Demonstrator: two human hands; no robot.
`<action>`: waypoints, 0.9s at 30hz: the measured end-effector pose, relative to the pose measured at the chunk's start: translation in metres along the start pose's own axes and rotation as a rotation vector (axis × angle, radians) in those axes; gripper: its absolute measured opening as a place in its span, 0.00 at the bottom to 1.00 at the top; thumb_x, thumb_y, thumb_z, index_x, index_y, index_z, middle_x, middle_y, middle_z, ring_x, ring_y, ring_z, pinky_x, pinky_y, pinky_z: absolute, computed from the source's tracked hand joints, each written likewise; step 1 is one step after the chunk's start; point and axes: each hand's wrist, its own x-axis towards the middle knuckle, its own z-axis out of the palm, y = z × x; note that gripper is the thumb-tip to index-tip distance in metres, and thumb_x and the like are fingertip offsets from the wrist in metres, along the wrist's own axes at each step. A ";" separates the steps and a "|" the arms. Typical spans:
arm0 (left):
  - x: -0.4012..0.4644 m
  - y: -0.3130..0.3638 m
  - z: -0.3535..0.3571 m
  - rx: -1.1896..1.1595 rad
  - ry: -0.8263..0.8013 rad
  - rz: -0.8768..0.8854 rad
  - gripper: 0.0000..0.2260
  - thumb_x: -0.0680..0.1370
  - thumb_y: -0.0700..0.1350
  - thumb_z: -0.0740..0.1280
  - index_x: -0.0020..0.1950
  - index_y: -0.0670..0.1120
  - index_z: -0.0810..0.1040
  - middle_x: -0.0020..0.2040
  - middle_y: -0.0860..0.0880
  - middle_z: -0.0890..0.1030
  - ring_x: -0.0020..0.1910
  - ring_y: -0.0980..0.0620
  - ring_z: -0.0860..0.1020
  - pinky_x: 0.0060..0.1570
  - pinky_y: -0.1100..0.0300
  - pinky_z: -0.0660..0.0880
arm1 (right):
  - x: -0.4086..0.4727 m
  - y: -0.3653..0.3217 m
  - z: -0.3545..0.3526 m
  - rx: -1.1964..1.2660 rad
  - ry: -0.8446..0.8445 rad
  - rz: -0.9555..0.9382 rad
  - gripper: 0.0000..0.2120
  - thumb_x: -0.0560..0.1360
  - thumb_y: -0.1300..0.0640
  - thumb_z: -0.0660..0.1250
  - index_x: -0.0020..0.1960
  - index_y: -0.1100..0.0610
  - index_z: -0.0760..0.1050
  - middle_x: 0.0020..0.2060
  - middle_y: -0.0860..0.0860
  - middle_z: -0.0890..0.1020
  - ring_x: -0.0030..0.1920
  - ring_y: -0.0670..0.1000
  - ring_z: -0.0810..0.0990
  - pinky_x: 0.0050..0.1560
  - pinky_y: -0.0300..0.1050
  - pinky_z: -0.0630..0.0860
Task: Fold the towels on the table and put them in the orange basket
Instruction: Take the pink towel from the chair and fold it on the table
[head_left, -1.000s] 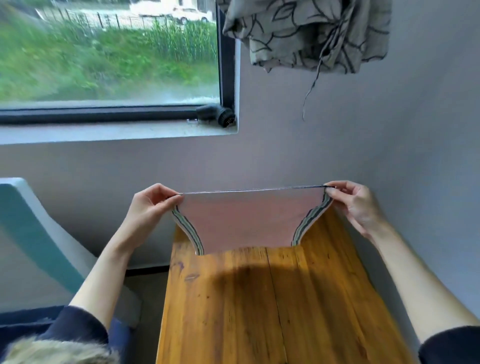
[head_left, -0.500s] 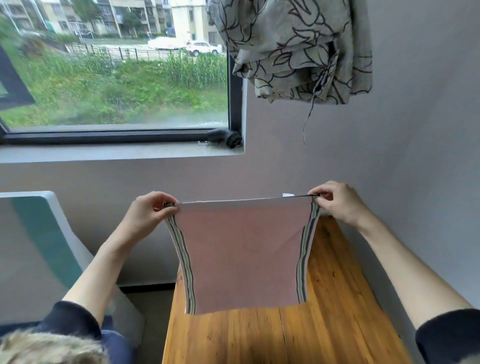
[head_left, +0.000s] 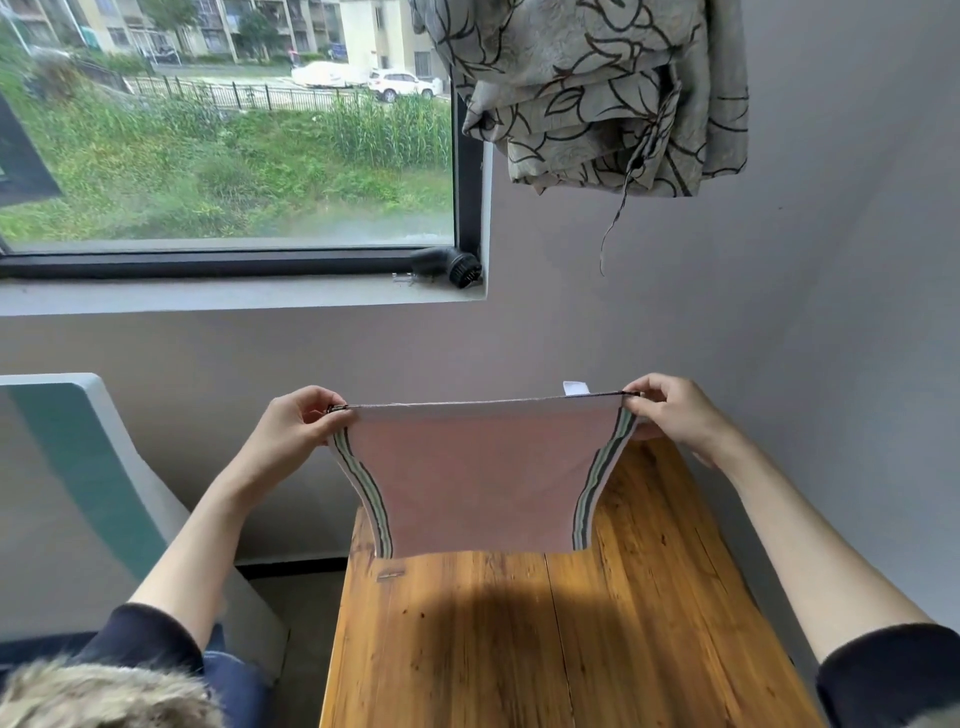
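Note:
A pink towel (head_left: 480, 473) with green, white and dark striped side edges hangs stretched between my hands above the far end of the wooden table (head_left: 545, 644). My left hand (head_left: 296, 431) pinches its upper left corner. At the upper right corner, my right hand (head_left: 670, 413) pinches the towel, beside a small white label. The towel's lower edge meets the tabletop. The orange basket is out of view.
A grey wall runs close along the table's right side and far end. A patterned curtain (head_left: 597, 88) is bunched high on the wall. A window with a dark object (head_left: 449, 265) on its sill lies at the upper left. A white and teal piece of furniture (head_left: 88, 467) stands left.
Half a second ago the towel hung long and free above the table. It now sits lower, with its bottom edge on the tabletop and its sides curving inward. Both hands kept their pinch.

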 end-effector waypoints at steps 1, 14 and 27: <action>0.000 0.000 -0.001 0.000 0.009 0.008 0.02 0.75 0.39 0.70 0.42 0.44 0.78 0.37 0.47 0.79 0.35 0.55 0.75 0.38 0.67 0.75 | 0.001 0.000 -0.001 0.011 -0.009 0.002 0.06 0.76 0.67 0.63 0.44 0.57 0.75 0.38 0.53 0.78 0.38 0.50 0.79 0.38 0.39 0.80; 0.052 -0.009 0.023 0.079 0.087 -0.131 0.02 0.75 0.39 0.69 0.46 0.42 0.78 0.40 0.44 0.77 0.40 0.49 0.73 0.44 0.58 0.69 | 0.053 0.007 0.030 0.054 0.146 0.105 0.11 0.76 0.67 0.64 0.38 0.55 0.72 0.42 0.56 0.76 0.45 0.54 0.76 0.54 0.53 0.77; 0.006 -0.013 0.028 0.160 0.056 0.056 0.04 0.74 0.36 0.69 0.43 0.45 0.77 0.37 0.52 0.78 0.35 0.63 0.76 0.37 0.77 0.69 | 0.017 0.028 0.008 0.047 0.199 -0.131 0.06 0.74 0.66 0.65 0.48 0.58 0.77 0.43 0.53 0.79 0.46 0.49 0.78 0.50 0.40 0.76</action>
